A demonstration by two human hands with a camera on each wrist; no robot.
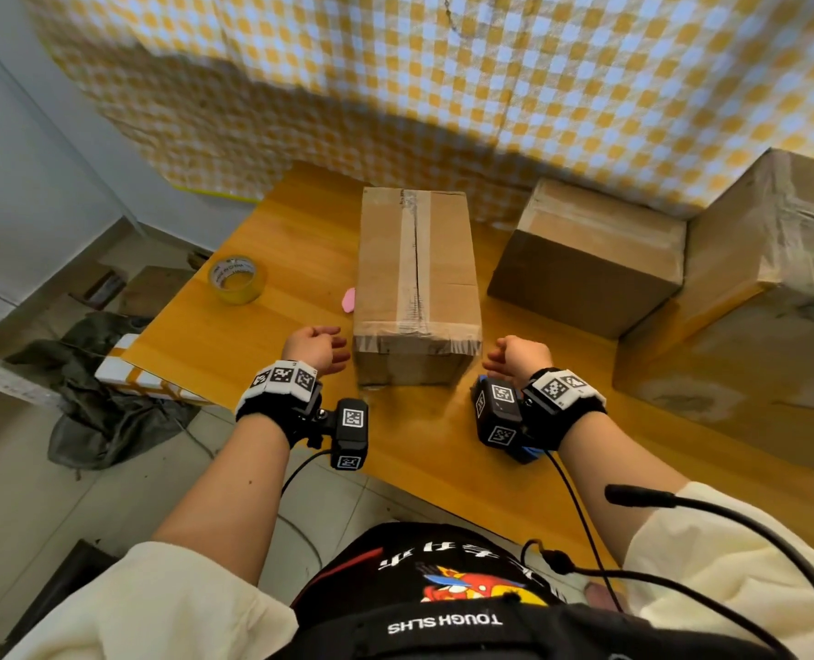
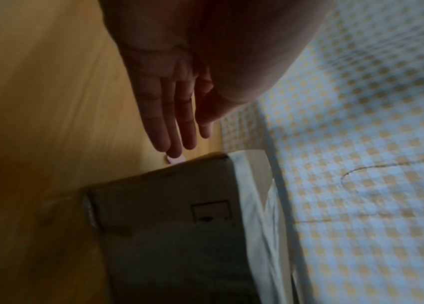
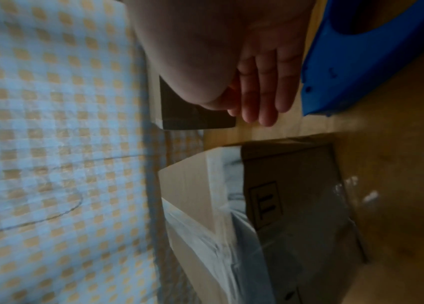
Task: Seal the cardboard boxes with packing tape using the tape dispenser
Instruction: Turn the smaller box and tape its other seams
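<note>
Right, I see my left hand [image 1: 313, 349] and right hand [image 1: 519, 354] flanking the near end of the long cardboard box [image 1: 414, 273], one on each side, neither touching it. Both hands hold nothing; the wrist views show the fingers [image 2: 171, 123] of the left and the fingers [image 3: 262, 96] of the right stretched out almost straight, close together, above the wooden table [image 1: 272, 231]. The box lies lengthwise away from me, with tape along its top seam and across its near edge. The blue tape dispenser [image 3: 356, 61] lies on the table just beside my right wrist, mostly hidden under the wrist camera in the head view. A roll of yellowish packing tape [image 1: 237, 279] stands on the table's left part, well apart from the box. A small pink thing [image 1: 349, 300] lies against the box's left side. Two more taped cardboard boxes, a medium one [image 1: 595, 259] and a large one [image 1: 748, 302], stand to the right, touching each other.
</note>
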